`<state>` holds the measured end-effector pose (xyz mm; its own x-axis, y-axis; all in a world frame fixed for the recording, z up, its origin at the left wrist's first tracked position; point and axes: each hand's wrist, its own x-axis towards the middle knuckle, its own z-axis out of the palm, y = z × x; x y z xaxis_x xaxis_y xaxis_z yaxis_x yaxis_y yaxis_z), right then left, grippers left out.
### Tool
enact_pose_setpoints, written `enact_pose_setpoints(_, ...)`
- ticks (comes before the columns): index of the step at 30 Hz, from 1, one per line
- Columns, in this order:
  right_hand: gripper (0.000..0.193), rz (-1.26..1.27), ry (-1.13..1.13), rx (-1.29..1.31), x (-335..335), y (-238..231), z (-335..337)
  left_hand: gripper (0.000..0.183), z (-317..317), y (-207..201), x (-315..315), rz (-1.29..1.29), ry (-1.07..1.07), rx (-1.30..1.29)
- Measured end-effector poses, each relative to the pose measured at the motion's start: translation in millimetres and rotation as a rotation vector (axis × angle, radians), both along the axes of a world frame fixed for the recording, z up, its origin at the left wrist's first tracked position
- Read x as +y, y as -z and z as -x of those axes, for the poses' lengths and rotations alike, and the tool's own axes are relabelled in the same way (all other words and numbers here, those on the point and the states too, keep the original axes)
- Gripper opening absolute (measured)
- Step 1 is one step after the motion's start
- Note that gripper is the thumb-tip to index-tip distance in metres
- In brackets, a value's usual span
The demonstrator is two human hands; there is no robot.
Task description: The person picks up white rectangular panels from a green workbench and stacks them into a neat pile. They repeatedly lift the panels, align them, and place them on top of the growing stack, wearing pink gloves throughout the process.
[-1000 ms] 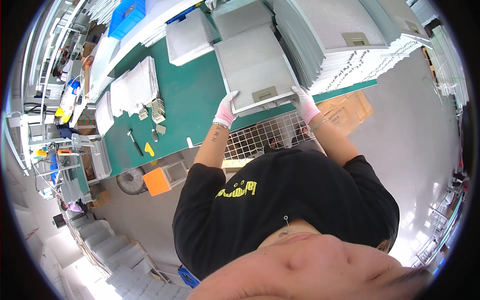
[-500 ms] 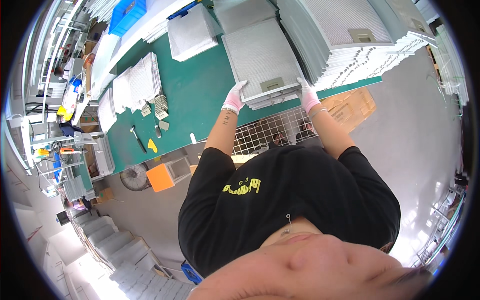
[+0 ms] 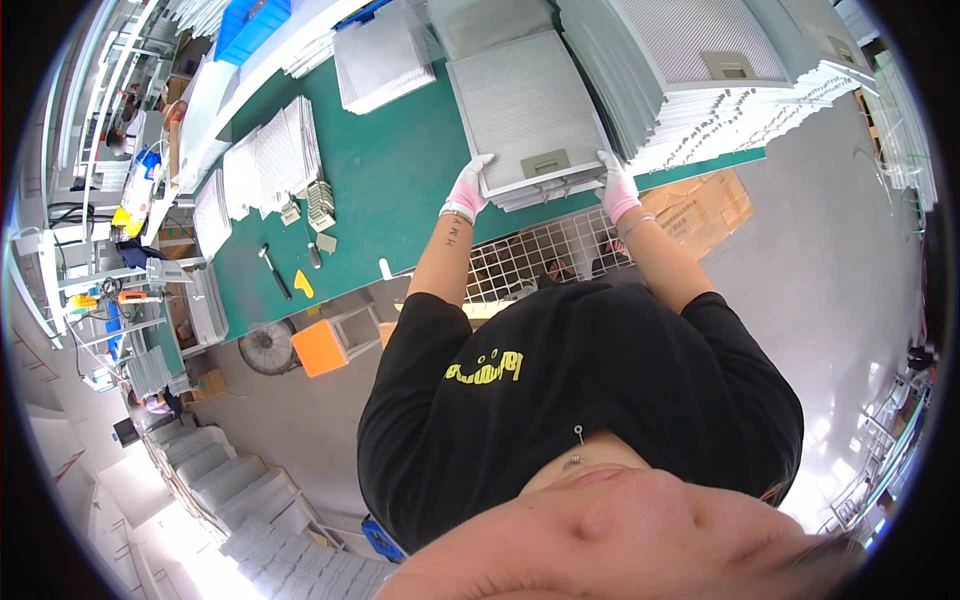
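Note:
A flat grey mesh filter panel (image 3: 530,105) with a small beige latch (image 3: 545,163) on its near edge lies on top of a pile of like panels on the green table. My left hand (image 3: 467,188), in a white and pink glove, is closed on the panel's near left corner with the thumb on top. At the near right corner, my gloved right hand (image 3: 618,187) grips the same panel. The fingers under the edge are partly hidden on both sides.
A tall stack of latched panels (image 3: 700,90) stands close on the right. Mesh sheets (image 3: 380,55) lie behind left, and more (image 3: 270,160) farther left beside small latch parts (image 3: 320,205). A hammer (image 3: 275,273) and yellow piece (image 3: 303,284) rest near the table's front edge.
The panel sits very slightly farther away and more squarely over the pile. Both hands keep their places at its near corners, and the whole view has shifted a little.

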<state>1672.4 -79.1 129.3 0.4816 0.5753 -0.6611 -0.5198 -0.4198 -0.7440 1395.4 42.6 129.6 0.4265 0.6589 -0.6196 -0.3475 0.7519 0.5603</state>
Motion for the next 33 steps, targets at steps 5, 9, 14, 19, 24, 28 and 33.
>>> enact_pose_setpoints(5,0.052,-0.024,0.021,-0.021,-4,3,1,0.043,0,4,-3,-0.056,0.027,0.022)
enact_pose_setpoints(9,0.055,-0.056,-0.07,-0.057,-3,10,-3,0.048,1,-10,2,-0.02,0.132,0.195)
enact_pose_setpoints(14,0.057,-0.017,-0.146,-0.184,-1,25,-1,0.076,3,-41,20,-0.269,0.525,0.9)
enact_pose_setpoints(19,0.086,0.137,-0.516,-0.715,11,52,-23,0.08,4,-40,13,-0.264,0.478,0.907)
enact_pose_setpoints(24,0.09,0.246,-0.59,-0.696,8,60,-27,0.083,8,-8,1,-0.484,0.368,0.835)
enact_pose_setpoints(28,0.098,0.244,-0.431,-0.497,-13,50,-17,0.088,-5,11,-47,-0.715,-0.244,0.947)
enact_pose_setpoints(33,0.11,0.014,-0.565,-0.087,-67,20,-18,0.074,3,26,-192,-0.893,-0.268,0.995)
